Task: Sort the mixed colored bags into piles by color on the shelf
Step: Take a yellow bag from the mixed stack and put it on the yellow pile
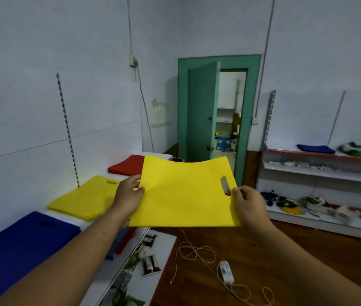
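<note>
Yellow bag (186,195) is pinched flat at opposite edges by left hand (128,195) and right hand (249,204), presumably for laying squarely on yellow pile (84,199).

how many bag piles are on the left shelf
3: blue pile nearest the camera, yellow pile in the middle, red pile farthest along. Blue and red bags partly hidden under the left forearm may be a fourth.

Both arms stretch forward, left hand (128,196) and right hand (249,204) each pinching a side of the yellow bag (186,195).
</note>
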A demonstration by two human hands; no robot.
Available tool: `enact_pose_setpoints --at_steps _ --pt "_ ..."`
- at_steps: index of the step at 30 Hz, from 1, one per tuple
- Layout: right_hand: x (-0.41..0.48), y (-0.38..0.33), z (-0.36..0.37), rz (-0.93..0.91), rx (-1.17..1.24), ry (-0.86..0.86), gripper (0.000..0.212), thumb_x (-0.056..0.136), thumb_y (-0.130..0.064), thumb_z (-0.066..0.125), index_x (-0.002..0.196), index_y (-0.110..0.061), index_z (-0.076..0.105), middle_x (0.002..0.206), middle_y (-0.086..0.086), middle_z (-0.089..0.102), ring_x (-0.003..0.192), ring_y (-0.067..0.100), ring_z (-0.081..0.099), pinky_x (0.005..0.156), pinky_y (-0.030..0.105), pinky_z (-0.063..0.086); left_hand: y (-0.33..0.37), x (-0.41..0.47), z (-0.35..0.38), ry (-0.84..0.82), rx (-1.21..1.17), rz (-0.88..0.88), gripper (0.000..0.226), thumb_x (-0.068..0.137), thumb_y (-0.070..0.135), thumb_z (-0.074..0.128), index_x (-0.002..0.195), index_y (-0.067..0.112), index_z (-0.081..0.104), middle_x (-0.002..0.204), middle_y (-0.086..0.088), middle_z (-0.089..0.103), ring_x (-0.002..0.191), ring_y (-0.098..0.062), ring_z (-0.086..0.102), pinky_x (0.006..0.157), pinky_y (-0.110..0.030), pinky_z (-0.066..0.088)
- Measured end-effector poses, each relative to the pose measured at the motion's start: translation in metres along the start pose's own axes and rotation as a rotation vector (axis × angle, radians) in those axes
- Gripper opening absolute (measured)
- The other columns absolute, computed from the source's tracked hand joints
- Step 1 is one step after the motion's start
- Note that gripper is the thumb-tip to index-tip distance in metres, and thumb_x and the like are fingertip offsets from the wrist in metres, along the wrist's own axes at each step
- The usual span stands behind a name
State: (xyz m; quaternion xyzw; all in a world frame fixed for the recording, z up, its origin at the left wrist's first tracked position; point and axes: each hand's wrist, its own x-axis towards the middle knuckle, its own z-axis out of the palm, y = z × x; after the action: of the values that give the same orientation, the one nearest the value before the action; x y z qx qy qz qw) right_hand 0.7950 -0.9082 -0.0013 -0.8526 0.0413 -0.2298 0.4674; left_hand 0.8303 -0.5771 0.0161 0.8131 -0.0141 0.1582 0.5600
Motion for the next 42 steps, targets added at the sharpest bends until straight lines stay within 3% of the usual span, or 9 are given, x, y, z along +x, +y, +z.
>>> enact_pose_setpoints --at_steps 5,12,18,23,27,31,36,39,42 --pt "0.062 0.032 0.001 0.013 -0.047 0.061 0.024 0.105 -0.032 0.048 0.100 -0.017 0.067 0.081 -0.003 0.063 0.073 0.012 0.056 0.055 0.027 0.034 -0.011 0.066 0.059 -0.039 -0.008 0.032 0.040 0.098 0.002 0.056 0.137 0.011 0.058 0.133 -0.009 0.063 0.120 -0.026 0.060 0.088 -0.035 0.048" --pt "0.182 0.054 0.044 0.025 -0.072 0.048 0.026 0.105 -0.034 0.047 0.100 -0.017 0.066 0.080 -0.005 0.060 0.073 0.013 0.055 0.056 0.026 0.033 -0.040 0.194 0.102 -0.048 -0.065 0.045 0.036 0.099 0.003 0.056 0.133 0.013 0.060 0.130 -0.008 0.065 0.117 -0.025 0.061 0.092 -0.039 0.050" --pt "0.275 0.043 0.115 -0.021 -0.039 -0.011 0.024 0.105 -0.035 0.046 0.099 -0.020 0.064 0.082 -0.007 0.057 0.074 0.013 0.052 0.057 0.027 0.033 -0.061 0.282 0.085 0.020 -0.057 0.009 0.035 0.098 0.003 0.055 0.132 0.013 0.059 0.125 -0.003 0.064 0.110 -0.021 0.060 0.093 -0.041 0.050" --pt "0.326 0.021 0.204 -0.081 0.049 -0.103 0.020 0.104 -0.033 0.048 0.098 -0.024 0.064 0.084 -0.006 0.062 0.078 0.012 0.058 0.063 0.028 0.041 -0.097 0.321 0.035 0.199 -0.012 -0.035 0.036 0.094 -0.004 0.056 0.129 0.004 0.061 0.117 -0.007 0.065 0.102 -0.020 0.059 0.093 -0.041 0.050" --pt "0.361 -0.001 0.288 -0.180 0.156 -0.218 0.020 0.102 -0.026 0.053 0.090 -0.019 0.068 0.084 -0.006 0.066 0.079 0.007 0.059 0.063 0.023 0.040 -0.124 0.329 -0.017 0.330 -0.036 -0.068 0.034 0.093 -0.009 0.055 0.120 0.010 0.064 0.104 0.003 0.065 0.091 -0.014 0.062 0.083 -0.035 0.049" --pt "0.386 -0.029 0.378 -0.234 0.266 -0.394 0.021 0.098 -0.024 0.058 0.085 -0.013 0.069 0.080 0.002 0.068 0.075 0.010 0.059 0.061 0.027 0.040 -0.157 0.326 -0.070 0.532 -0.010 -0.162 0.033 0.092 -0.008 0.057 0.116 0.013 0.066 0.103 -0.005 0.067 0.092 -0.023 0.064 0.073 -0.033 0.051" --pt "0.395 -0.057 0.482 -0.301 0.356 -0.691 0.028 0.095 -0.015 0.062 0.078 0.007 0.064 0.074 0.026 0.061 0.063 0.018 0.047 0.058 0.033 0.033 -0.185 0.294 -0.122 0.771 0.069 -0.319 0.030 0.094 0.000 0.058 0.118 0.015 0.067 0.108 -0.006 0.067 0.092 -0.023 0.063 0.080 -0.041 0.053" --pt "0.390 -0.065 0.533 -0.365 0.316 -0.853 0.029 0.095 -0.016 0.064 0.077 0.007 0.068 0.066 0.014 0.060 0.061 0.015 0.048 0.054 0.032 0.031 -0.194 0.264 -0.130 0.899 0.081 -0.428 0.028 0.091 -0.001 0.057 0.108 0.017 0.069 0.099 -0.003 0.070 0.088 -0.026 0.066 0.080 -0.045 0.055" --pt "0.375 -0.058 0.567 -0.409 0.301 -0.975 0.017 0.093 -0.012 0.066 0.082 -0.002 0.075 0.074 0.000 0.069 0.065 0.007 0.058 0.054 0.023 0.041 -0.211 0.235 -0.120 0.976 0.141 -0.519 0.026 0.089 -0.003 0.058 0.101 0.017 0.070 0.096 -0.002 0.071 0.086 -0.024 0.068 0.077 -0.041 0.058"
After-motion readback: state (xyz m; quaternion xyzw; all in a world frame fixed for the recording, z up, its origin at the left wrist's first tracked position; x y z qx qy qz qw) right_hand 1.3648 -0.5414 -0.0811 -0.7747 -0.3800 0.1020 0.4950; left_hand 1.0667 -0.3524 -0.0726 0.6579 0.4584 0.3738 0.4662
